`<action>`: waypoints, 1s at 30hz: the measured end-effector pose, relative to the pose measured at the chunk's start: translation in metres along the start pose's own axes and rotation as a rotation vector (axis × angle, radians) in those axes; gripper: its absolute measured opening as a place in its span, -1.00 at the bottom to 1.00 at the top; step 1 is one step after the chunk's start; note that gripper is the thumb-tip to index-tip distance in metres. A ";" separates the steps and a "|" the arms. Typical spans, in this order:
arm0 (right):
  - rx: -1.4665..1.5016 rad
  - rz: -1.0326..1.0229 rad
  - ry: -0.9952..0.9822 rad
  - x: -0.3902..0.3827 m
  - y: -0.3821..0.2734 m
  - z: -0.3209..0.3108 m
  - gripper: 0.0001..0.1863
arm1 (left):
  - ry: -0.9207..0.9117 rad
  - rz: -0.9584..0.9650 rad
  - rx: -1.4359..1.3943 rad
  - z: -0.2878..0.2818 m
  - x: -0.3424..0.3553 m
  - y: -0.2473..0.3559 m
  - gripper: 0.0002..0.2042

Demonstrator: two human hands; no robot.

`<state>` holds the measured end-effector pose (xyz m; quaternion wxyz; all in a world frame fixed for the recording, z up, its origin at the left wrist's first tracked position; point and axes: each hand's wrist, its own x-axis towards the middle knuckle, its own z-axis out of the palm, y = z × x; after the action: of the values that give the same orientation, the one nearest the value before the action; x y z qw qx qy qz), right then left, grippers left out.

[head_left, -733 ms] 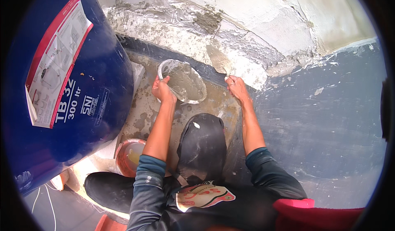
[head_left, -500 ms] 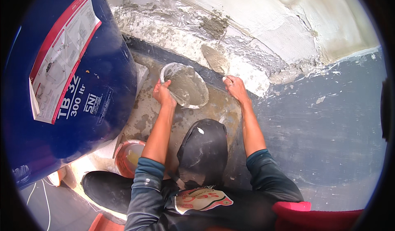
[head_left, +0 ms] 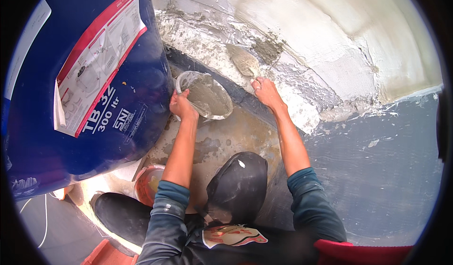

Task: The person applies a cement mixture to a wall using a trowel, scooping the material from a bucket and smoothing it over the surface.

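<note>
My left hand (head_left: 184, 105) grips the rim of a round bowl (head_left: 228, 99) of wet grey mortar (head_left: 207, 91), held tilted over the ledge. The thumb lies over the rim and the other fingers are out of sight beneath it. My right hand (head_left: 267, 94) is closed around the handle of a trowel (head_left: 243, 60), whose mortar-coated blade points up and to the left in front of the rough white wall base. I cannot tell whether the blade touches the wall. A patch of fresh grey mortar (head_left: 268, 50) sticks to the wall just right of the blade.
A large blue tank (head_left: 155, 71) with a peeling label stands close on the left. An orange-rimmed bucket (head_left: 147, 182) sits beside my left forearm. My knee (head_left: 238, 180) is below the bowl. A dark grey painted surface (head_left: 368, 170) spreads to the right; a white cable (head_left: 46, 222) hangs lower left.
The trowel and my right hand have moved up and left along the wall base, nearer the mortar patch. The bowl has shifted slightly left. The whole view has turned a little.
</note>
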<state>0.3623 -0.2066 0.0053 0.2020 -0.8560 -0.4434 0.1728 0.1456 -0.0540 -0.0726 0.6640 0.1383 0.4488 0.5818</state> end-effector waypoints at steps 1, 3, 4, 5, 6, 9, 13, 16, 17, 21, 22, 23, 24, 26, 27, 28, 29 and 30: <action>0.031 0.020 0.093 0.015 -0.005 -0.002 -0.55 | -0.017 0.026 0.002 0.002 0.013 0.002 -0.68; -0.119 -0.013 -0.115 0.031 -0.001 0.005 -0.55 | -0.006 0.020 0.008 0.005 0.016 0.006 -0.67; -0.156 -0.057 -0.191 0.032 0.002 0.012 -0.55 | 0.024 0.000 0.004 0.007 0.013 0.005 -0.67; -0.201 -0.121 -0.256 0.043 0.000 0.010 -0.56 | 0.052 -0.008 -0.020 0.018 0.013 0.008 -0.67; -0.070 -0.152 -0.074 0.047 -0.016 0.007 -0.56 | 0.050 0.016 -0.015 0.019 0.018 0.010 -0.68; -0.082 0.006 -0.140 0.069 -0.043 0.003 -0.55 | 0.060 0.045 0.022 0.017 0.026 0.005 -0.70; -0.325 -0.162 -0.350 0.066 -0.053 -0.004 -0.53 | 0.101 0.050 0.029 0.019 0.029 0.009 -0.74; -0.158 -0.127 -0.231 0.074 -0.035 -0.009 -0.52 | 0.063 0.049 0.018 0.025 0.020 0.007 -0.78; -0.146 -0.120 -0.179 0.072 -0.032 -0.003 -0.52 | 0.046 0.057 0.022 0.024 0.020 0.005 -0.80; -0.323 -0.205 -0.331 0.056 -0.033 0.022 -0.52 | 0.037 0.045 0.028 0.015 0.029 0.001 -0.82; -0.063 0.002 -0.373 0.044 -0.075 0.007 -0.51 | 0.052 0.079 0.036 0.003 0.043 0.008 -0.83; -0.072 -0.009 -0.265 0.046 -0.069 0.000 -0.51 | 0.036 0.075 0.027 0.008 0.041 0.004 -0.83; -0.082 -0.003 -0.168 0.047 -0.048 -0.001 -0.50 | 0.013 0.050 0.023 0.011 0.029 0.000 -0.83; -0.129 0.039 -0.262 0.046 -0.031 0.007 -0.48 | -0.032 0.024 0.018 0.013 0.018 0.001 -0.83; -0.165 -0.006 -0.298 0.039 -0.030 0.011 -0.48 | -0.031 0.022 0.031 0.007 0.019 0.001 -0.82; -0.201 -0.051 -0.333 0.025 -0.027 0.018 -0.48 | -0.031 0.020 0.045 0.000 0.020 0.000 -0.81; -0.249 -0.102 -0.365 0.017 -0.027 0.017 -0.48 | -0.029 0.017 0.044 -0.001 0.019 0.000 -0.80; -0.149 -0.084 -0.265 0.014 -0.027 0.014 -0.50 | -0.039 0.009 0.024 -0.003 0.018 -0.001 -0.79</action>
<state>0.3450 -0.1784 0.0050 0.0847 -0.8190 -0.5132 0.2423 0.1427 -0.0392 -0.0823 0.6682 0.1596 0.4422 0.5766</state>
